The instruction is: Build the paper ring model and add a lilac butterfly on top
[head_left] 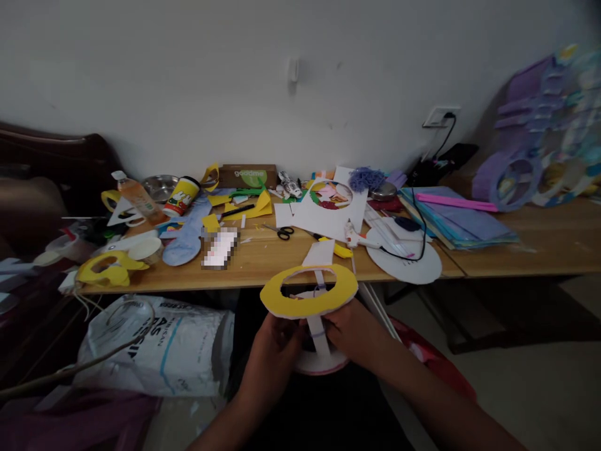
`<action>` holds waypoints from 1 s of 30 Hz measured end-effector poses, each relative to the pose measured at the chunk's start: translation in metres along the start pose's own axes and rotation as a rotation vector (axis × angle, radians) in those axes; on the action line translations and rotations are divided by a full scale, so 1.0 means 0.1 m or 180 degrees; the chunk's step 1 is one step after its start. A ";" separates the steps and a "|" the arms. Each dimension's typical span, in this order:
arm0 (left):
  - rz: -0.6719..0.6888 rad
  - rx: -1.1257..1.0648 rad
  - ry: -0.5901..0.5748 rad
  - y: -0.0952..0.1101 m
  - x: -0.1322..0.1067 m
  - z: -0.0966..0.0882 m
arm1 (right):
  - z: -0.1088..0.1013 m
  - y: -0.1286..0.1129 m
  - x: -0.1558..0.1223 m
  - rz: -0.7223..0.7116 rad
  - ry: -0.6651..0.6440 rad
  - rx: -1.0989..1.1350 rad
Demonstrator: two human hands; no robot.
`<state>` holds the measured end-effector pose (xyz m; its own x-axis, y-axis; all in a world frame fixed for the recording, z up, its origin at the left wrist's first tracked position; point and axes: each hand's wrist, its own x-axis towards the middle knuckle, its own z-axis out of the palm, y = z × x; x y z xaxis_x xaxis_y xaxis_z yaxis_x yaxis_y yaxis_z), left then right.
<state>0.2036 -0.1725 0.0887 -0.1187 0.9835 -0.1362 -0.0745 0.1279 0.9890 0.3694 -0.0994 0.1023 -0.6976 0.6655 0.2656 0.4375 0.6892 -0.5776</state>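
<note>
A craft piece (pixel 310 307) with a flat yellow ring on top, white upright strips and a pale ring underneath is held over my lap, in front of the table edge. My left hand (pixel 277 351) grips it from the left below the yellow ring, its fingers curled toward the inside. On the other side, my right hand (pixel 354 332) closes around it near a white strip. Part of the fingertips of both hands is hidden by the piece. Just beyond it on the table lie a yellow cutter (pixel 335 248) and a white glue gun (pixel 359 238).
The wooden table (pixel 291 263) carries scissors (pixel 279 232), a phone (pixel 220 247), a drink bottle (pixel 141 197), a patterned cup (pixel 182 195) and several cut yellow scraps. Blue sheets (pixel 464 216) lie at right beside a purple craft (pixel 521 138). A white bag (pixel 154 344) sits below left.
</note>
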 end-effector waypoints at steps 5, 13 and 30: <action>-0.0179 -0.0388 0.0112 -0.12 -0.04 0.03 | 0.02 0.01 -0.04 0.0001 -0.0265 -0.0266; -0.0789 -0.0503 0.0118 -0.31 -0.09 -0.10 | 0.18 -0.03 -0.14 -0.0208 -0.0495 -0.0725; -0.0465 0.0380 -0.0971 -0.07 -0.12 -0.28 | 0.10 -0.08 -0.23 -0.0013 -0.0772 -0.0324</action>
<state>0.1774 -0.1891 0.0814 0.1871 0.9442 -0.2709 0.0496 0.2664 0.9626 0.3763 -0.1237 0.0932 -0.8096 0.5830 0.0679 0.4809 0.7251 -0.4929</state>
